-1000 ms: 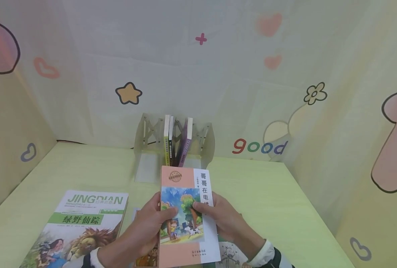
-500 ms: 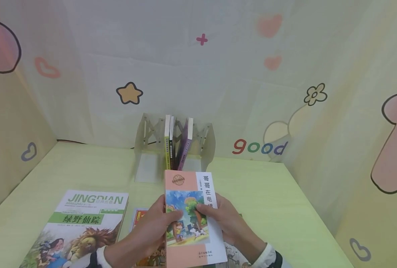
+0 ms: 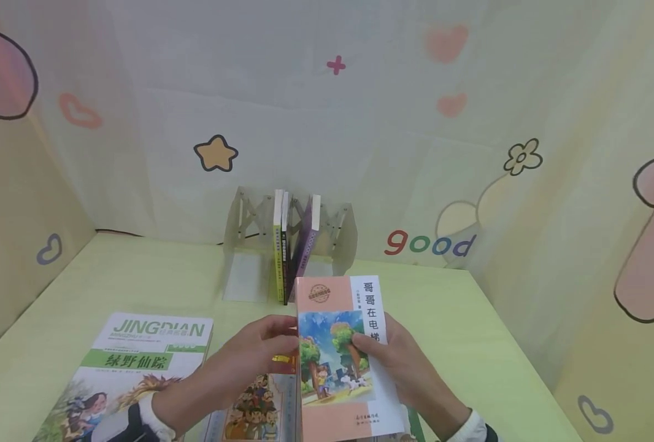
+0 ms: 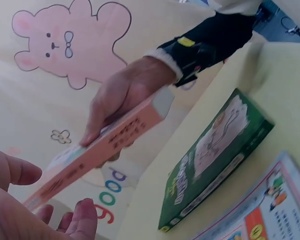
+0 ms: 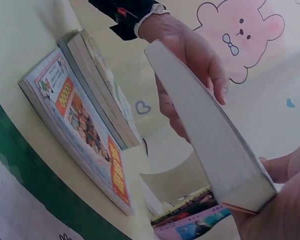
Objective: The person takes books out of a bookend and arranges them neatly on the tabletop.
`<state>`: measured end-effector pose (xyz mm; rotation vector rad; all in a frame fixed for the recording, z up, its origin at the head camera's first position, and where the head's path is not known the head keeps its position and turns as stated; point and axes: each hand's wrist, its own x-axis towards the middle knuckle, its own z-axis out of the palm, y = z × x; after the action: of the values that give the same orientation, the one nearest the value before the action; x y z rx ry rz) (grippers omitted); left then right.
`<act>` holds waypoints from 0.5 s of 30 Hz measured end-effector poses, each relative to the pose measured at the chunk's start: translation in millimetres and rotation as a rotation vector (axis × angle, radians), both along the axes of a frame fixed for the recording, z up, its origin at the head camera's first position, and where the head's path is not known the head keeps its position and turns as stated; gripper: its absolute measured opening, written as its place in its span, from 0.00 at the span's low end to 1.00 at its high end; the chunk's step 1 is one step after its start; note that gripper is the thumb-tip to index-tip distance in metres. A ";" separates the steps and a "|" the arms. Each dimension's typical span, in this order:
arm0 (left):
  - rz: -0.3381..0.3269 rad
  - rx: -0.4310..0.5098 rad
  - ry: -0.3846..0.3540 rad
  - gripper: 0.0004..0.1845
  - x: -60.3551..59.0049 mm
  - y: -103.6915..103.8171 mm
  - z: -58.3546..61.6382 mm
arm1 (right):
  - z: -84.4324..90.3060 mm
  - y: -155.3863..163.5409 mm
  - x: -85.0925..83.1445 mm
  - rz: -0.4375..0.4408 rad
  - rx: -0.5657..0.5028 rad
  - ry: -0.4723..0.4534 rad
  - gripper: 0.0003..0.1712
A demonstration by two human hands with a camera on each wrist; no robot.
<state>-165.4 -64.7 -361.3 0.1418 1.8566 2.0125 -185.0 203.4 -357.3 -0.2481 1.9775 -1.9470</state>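
Note:
My right hand [image 3: 410,359] grips a pink-and-white storybook [image 3: 335,365], thumb across the front cover near the white strip on its right side. The book is upright and tilts slightly, raised over the table with its cover facing me. My left hand [image 3: 257,353] is beside the pink spine, thumb and fingers parted. In the left wrist view the left fingers [image 4: 82,215] are straight or loosely bent near the spine's end and pinch nothing. The right wrist view shows the book's page edges [image 5: 205,125], with the left hand [image 5: 192,60] behind them.
A large lion-cover book [image 3: 125,380] lies at left on the yellow table [image 3: 448,319]. A light-blue-bordered book [image 3: 252,408] and a green book [image 4: 215,155] lie beneath the hands. Behind, an expandable metal bookend [image 3: 345,239] holds several upright books [image 3: 306,242], one leaning.
The storybook has shifted right with my right hand. My left hand has let go of its left edge and now stands apart, its thumb off the cover.

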 end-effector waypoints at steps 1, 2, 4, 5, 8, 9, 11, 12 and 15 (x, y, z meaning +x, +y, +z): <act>-0.003 -0.005 0.010 0.29 -1.6 -3.2 0.9 | 1.2 3.4 -0.1 -0.006 0.001 0.000 0.38; -0.006 -0.005 0.023 0.28 -3.3 -6.5 1.9 | 2.6 6.9 -0.1 -0.014 0.009 0.004 0.38; 0.002 -0.016 0.043 0.27 -6.4 -13.5 4.1 | 5.3 13.7 0.2 -0.022 0.005 0.011 0.37; 0.010 -0.025 0.051 0.26 -8.1 -17.1 5.3 | 7.0 16.9 0.7 -0.028 0.007 0.016 0.37; 0.049 -0.046 0.073 0.25 -14.6 -27.5 9.9 | 12.6 26.3 2.6 -0.041 0.001 0.033 0.36; 0.062 -0.057 0.081 0.25 -16.8 -31.2 11.7 | 14.6 29.1 3.4 -0.043 -0.002 0.038 0.36; 0.084 -0.064 0.103 0.26 -22.1 -39.3 15.4 | 18.9 34.2 5.3 -0.050 0.003 0.048 0.36; 0.095 -0.064 0.115 0.26 -24.9 -43.6 17.4 | 20.8 36.6 6.1 -0.056 0.007 0.052 0.36; 0.118 -0.083 0.154 0.29 -33.3 -56.5 22.9 | 25.4 43.5 7.9 -0.079 0.030 0.050 0.36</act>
<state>-198.7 -121.3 -338.4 0.1724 2.0853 2.0496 -177.1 246.8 -331.9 -0.2155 2.0765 -1.9755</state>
